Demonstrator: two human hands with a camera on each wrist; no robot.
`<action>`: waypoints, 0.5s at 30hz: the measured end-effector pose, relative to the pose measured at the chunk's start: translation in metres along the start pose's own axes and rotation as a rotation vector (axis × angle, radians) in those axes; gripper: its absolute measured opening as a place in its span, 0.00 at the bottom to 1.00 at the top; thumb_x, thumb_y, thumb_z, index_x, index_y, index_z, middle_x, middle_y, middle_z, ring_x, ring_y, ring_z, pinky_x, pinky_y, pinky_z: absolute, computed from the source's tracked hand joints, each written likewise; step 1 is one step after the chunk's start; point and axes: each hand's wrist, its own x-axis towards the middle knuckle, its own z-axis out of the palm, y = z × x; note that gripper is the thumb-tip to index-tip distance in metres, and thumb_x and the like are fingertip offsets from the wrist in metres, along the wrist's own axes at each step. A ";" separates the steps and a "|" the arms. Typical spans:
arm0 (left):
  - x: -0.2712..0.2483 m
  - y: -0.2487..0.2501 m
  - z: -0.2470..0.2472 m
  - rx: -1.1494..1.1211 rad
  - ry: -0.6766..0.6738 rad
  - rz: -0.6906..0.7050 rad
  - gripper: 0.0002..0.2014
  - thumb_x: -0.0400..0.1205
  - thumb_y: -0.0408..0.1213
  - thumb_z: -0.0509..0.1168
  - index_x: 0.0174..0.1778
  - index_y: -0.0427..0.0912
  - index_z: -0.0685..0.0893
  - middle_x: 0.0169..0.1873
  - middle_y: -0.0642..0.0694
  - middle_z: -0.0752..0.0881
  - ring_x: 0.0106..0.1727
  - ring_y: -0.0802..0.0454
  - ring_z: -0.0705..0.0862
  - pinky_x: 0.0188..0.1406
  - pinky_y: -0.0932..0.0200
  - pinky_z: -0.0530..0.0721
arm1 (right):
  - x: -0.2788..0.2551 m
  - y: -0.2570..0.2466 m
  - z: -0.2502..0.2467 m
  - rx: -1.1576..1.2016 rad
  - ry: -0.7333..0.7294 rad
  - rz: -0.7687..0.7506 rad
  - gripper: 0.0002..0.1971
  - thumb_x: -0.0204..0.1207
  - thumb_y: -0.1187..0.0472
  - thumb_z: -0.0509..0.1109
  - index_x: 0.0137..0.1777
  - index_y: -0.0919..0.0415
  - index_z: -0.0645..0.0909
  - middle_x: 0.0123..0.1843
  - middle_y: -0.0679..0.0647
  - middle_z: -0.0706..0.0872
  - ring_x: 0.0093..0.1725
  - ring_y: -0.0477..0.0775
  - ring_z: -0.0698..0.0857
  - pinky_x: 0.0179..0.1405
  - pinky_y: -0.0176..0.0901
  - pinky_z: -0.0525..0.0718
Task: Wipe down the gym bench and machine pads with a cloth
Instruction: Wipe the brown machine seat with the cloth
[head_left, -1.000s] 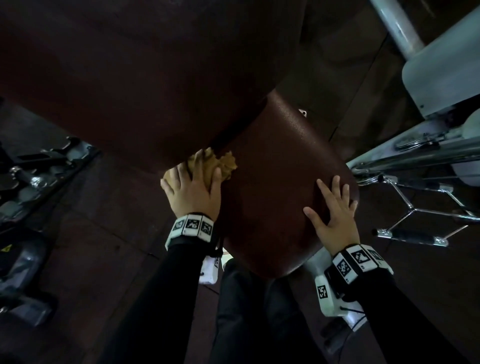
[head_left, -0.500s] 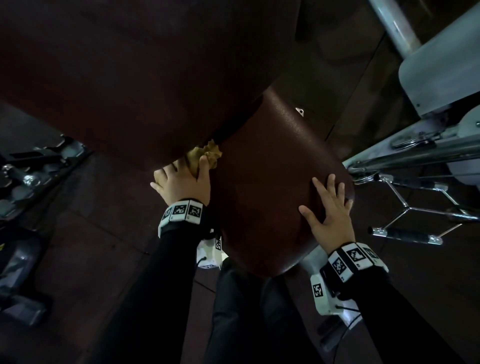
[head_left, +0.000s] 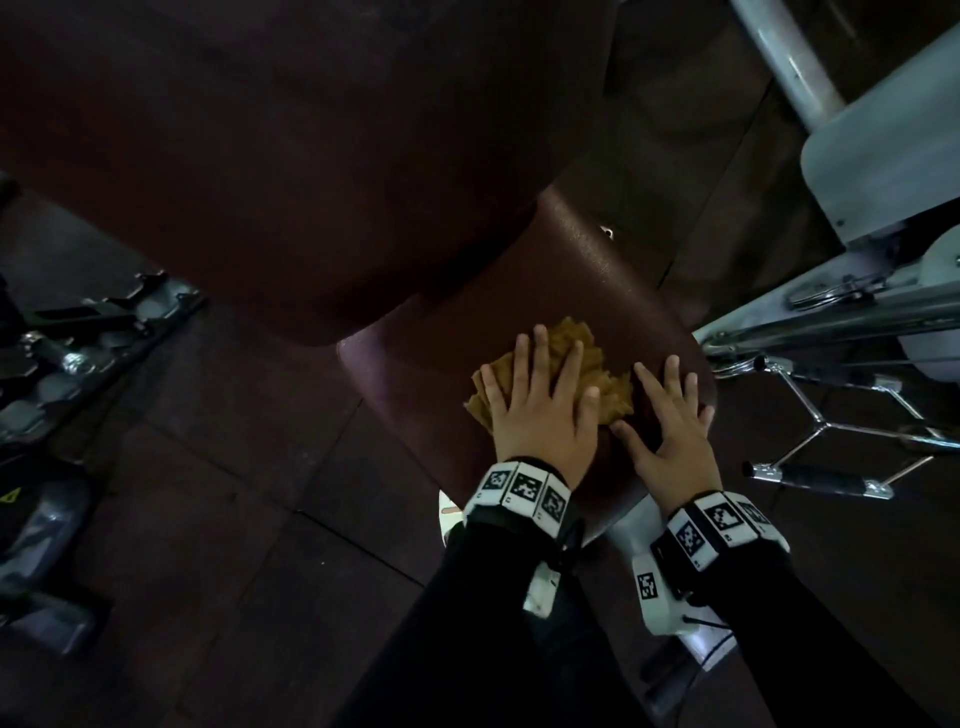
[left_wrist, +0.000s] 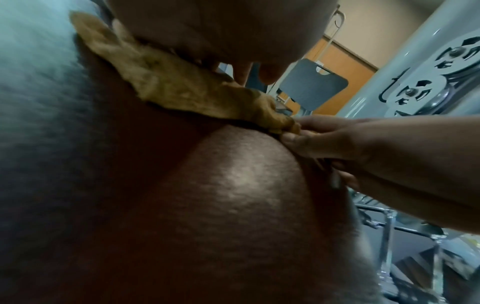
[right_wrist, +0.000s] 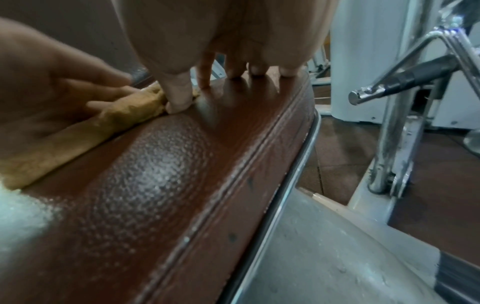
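**A:** Head view first: where is the cloth (head_left: 566, 371)?

**B:** It lies crumpled on the brown seat pad (head_left: 415, 384), pinned under the left hand (head_left: 540, 410). That hand has its fingers straight and spread, pressing flat; tan folds stick out past the fingertips and to either side of the palm.

**A:** And the right hand (head_left: 670, 431)?

**B:** Also flat and splayed, resting on the bare pad just beside the left one, toward the pad's right edge. In the right wrist view its thumb (right_wrist: 179, 96) comes down right against the end of the cloth (right_wrist: 85, 133), while the other fingertips touch the shiny leather further on. Nothing is curled round or pinched by either hand.

**A:** What does the left wrist view add?

**B:** The cloth (left_wrist: 182, 88) squashed under the left palm (left_wrist: 221, 30), its far end reaching the right hand (left_wrist: 363, 144). The pad (left_wrist: 207, 205) fills the space below, blurred toward the edges.

**A:** Anything around the grip?

**B:** Beyond the fingertips rises the big dark back pad (head_left: 291, 156). Out past the right hand stands a pale machine frame (head_left: 883, 145) with a chrome handle (head_left: 815, 475) with a black grip. Well off to the left of the left hand, dim metal gear (head_left: 78, 353) lies on the dark floor (head_left: 234, 493).
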 end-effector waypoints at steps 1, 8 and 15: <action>0.001 -0.008 -0.004 -0.009 0.023 0.000 0.28 0.86 0.54 0.43 0.83 0.52 0.54 0.84 0.47 0.45 0.84 0.52 0.40 0.79 0.36 0.34 | 0.000 -0.001 0.000 -0.006 0.000 0.007 0.35 0.76 0.52 0.70 0.80 0.42 0.58 0.82 0.40 0.43 0.83 0.51 0.40 0.79 0.64 0.38; 0.004 -0.092 -0.029 0.024 0.085 -0.199 0.27 0.85 0.55 0.39 0.83 0.59 0.46 0.84 0.54 0.42 0.84 0.53 0.40 0.79 0.33 0.39 | -0.002 -0.040 0.005 -0.153 0.013 -0.411 0.35 0.72 0.62 0.66 0.80 0.53 0.62 0.84 0.49 0.51 0.83 0.56 0.45 0.77 0.67 0.43; 0.005 -0.100 -0.023 -0.009 -0.018 -0.169 0.25 0.81 0.60 0.24 0.72 0.70 0.22 0.72 0.65 0.18 0.75 0.61 0.19 0.68 0.45 0.15 | 0.016 -0.067 0.015 -0.477 -0.214 -0.518 0.26 0.80 0.42 0.55 0.79 0.33 0.57 0.84 0.42 0.53 0.84 0.55 0.48 0.77 0.68 0.48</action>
